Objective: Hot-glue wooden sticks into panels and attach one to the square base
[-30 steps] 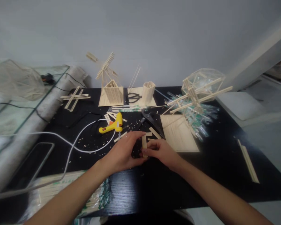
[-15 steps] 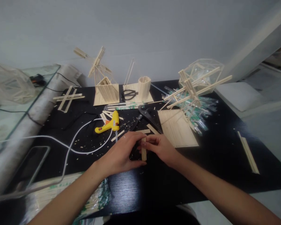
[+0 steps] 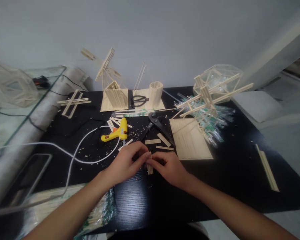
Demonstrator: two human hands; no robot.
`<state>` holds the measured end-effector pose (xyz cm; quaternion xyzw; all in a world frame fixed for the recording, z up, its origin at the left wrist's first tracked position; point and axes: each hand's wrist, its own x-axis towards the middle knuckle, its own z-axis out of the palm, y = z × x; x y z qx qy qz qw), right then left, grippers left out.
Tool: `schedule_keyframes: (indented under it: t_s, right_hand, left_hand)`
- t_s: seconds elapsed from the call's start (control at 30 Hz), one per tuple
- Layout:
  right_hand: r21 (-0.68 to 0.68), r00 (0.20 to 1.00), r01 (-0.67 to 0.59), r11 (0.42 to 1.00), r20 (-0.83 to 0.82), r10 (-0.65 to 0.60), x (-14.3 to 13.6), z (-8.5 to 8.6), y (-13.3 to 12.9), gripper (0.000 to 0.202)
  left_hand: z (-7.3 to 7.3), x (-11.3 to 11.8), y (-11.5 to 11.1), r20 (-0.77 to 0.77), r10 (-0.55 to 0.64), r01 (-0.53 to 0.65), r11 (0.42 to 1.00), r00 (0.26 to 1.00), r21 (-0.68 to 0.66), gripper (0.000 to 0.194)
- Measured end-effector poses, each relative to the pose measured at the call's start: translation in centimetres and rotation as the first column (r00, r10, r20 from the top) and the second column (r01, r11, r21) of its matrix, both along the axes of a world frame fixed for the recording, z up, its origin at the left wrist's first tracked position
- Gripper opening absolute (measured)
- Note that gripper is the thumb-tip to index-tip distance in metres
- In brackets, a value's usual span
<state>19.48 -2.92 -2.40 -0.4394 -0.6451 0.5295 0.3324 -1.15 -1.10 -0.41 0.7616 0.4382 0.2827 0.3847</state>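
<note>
Both hands meet over the near middle of the black table. My left hand (image 3: 130,161) and my right hand (image 3: 168,165) pinch a short bundle of pale wooden sticks (image 3: 150,170) between thumbs and fingers. The bundle's upper part is mostly covered by the fingertips. Just beyond the hands lie short flat stick pieces (image 3: 152,141) and dark-handled pliers (image 3: 156,123). A yellow glue gun (image 3: 118,131) with a white cord rests left of the pliers. Right of them is a square wooden board (image 3: 192,141).
Stick models on bases (image 3: 116,96) and a round stick cup (image 3: 156,93) stand at the back. A windmill-like frame (image 3: 206,95) rises at right over plastic wrappers (image 3: 215,125). Packaged sticks (image 3: 52,206) lie at front left, loose strips (image 3: 267,170) at far right.
My left thumb has risen from the bundle's lower end to its top, beside my right fingertips. The bundle has shifted slightly left, and more stick pieces show behind the hands.
</note>
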Motion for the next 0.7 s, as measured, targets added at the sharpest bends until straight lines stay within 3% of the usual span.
schedule_keyframes:
  t_s: [0.2,0.4,0.5,0.57,0.6,0.63,0.7]
  right_hand:
    - [-0.177,0.991,-0.046,0.983,-0.131,0.022,-0.2,0.1,-0.2,0.034]
    - [-0.161,0.994,-0.055,0.985,-0.099,0.039,-0.1,0.2,-0.1,0.038]
    - [-0.122,0.996,-0.038,0.992,-0.087,0.027,-0.1,0.1,0.0,0.034]
    - [-0.116,0.995,-0.006,0.993,-0.104,-0.006,-0.1,-0.1,0.2,0.033]
    - [-0.122,0.993,0.01,0.993,-0.115,-0.024,-0.2,-0.2,0.3,0.033]
    - [-0.129,0.992,0.022,0.991,-0.124,-0.038,-0.2,-0.3,0.4,0.035]
    - [-0.138,0.99,0.034,0.99,-0.134,-0.053,-0.4,-0.6,0.7,0.038]
  left_hand:
    - [0.2,-0.2,0.1,0.047,0.089,-0.088,0.996,0.995,-0.008,0.024]
    - [0.0,-0.1,0.0,0.08,0.079,-0.076,0.996,0.994,-0.044,0.03]
    - [0.4,-0.1,0.2,0.021,0.069,-0.071,0.991,0.997,0.109,0.023]
    - [1.7,-0.2,0.2,-0.029,0.064,-0.051,0.939,0.998,0.34,0.01]
    - [2.7,-0.2,0.2,-0.031,0.06,-0.039,0.89,0.998,0.454,0.014]
    - [4.0,-0.2,0.0,-0.021,0.063,-0.043,0.856,0.998,0.516,0.022]
    - [7.0,-0.5,-0.9,0.036,0.026,-0.042,0.847,0.999,0.529,0.02]
